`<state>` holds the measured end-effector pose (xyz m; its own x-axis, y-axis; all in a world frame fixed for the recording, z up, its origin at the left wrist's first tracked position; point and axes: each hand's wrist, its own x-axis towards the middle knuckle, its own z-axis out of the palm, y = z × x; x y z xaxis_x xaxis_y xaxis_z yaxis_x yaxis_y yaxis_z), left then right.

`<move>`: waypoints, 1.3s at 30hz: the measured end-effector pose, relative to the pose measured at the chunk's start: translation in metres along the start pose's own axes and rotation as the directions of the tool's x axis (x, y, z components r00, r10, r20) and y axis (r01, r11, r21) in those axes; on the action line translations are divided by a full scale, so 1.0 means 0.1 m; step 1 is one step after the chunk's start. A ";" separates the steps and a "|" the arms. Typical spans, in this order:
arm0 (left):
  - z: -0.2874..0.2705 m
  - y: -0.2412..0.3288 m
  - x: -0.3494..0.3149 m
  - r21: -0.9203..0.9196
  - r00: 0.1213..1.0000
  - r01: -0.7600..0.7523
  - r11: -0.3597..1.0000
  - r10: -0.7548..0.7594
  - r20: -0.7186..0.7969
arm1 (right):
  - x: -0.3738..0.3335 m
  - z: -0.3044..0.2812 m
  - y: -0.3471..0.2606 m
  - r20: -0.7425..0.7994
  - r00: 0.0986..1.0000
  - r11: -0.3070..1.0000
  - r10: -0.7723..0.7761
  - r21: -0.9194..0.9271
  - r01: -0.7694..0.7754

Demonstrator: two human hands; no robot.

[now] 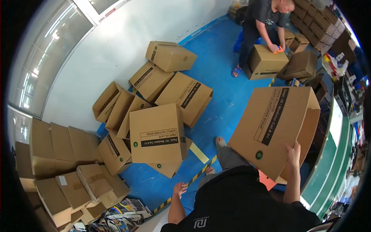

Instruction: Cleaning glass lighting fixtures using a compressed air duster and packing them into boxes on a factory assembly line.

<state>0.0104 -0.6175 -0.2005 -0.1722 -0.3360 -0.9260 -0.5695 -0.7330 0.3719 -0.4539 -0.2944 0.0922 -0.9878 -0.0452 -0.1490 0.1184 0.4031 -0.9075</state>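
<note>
My right hand (293,153) grips the edge of a large brown cardboard box (270,123) at my right side. Its fingers wrap over the rim, and the box is tilted, with its open end facing right. A black printed panel and a round green sticker mark its side. Low on the left, my left hand (180,189) hangs free above the floor with fingers loosely apart, holding nothing. Ahead of it, a closed-looking carton (156,127) rests on top of a pile of similar boxes.
More cartons (183,94) are heaped by the white wall (104,42). Flattened or stacked boxes (69,185) fill the left. Farther ahead, another person (266,31) bends over a carton (267,62). A green-topped bench (328,170) runs along the right. Striped tape (203,170) crosses the blue floor.
</note>
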 end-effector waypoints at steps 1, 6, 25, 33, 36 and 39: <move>0.02 0.04 0.03 -0.009 1.000 0.006 1.000 -0.006 -0.015 | 0.29 0.14 0.05 0.021 0.998 0.996 -0.058 -0.069 0.059; 0.23 0.15 0.04 -0.237 0.965 -0.112 0.965 0.049 -0.256 | 2.43 1.11 0.44 0.206 0.970 0.973 0.126 -0.216 -0.081; 1.38 0.57 0.50 -0.229 0.905 0.291 0.929 -0.345 -0.248 | 3.63 5.05 2.09 0.923 0.312 0.607 -0.223 -0.119 0.786; 0.49 1.21 1.71 -0.303 0.676 -0.092 0.948 -0.164 -0.718 | 3.45 5.41 2.20 0.694 0.610 0.320 -0.384 -0.519 0.792; 0.71 1.56 2.35 -0.517 0.510 -0.169 0.839 -0.374 -0.775 | 3.38 5.61 2.54 0.841 0.464 0.446 -0.279 -0.315 0.838; 0.88 1.43 2.56 -0.556 0.213 -0.150 0.817 -0.522 -0.826 | 3.37 6.10 3.40 0.803 0.551 0.775 0.229 -0.493 0.396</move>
<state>-0.1859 -0.7569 -0.3903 0.9245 -0.1768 -0.3377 0.0072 -0.8776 0.4794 -0.6852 -0.7300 -0.5064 -0.4360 -0.6662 -0.6051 -0.3494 0.7449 -0.5684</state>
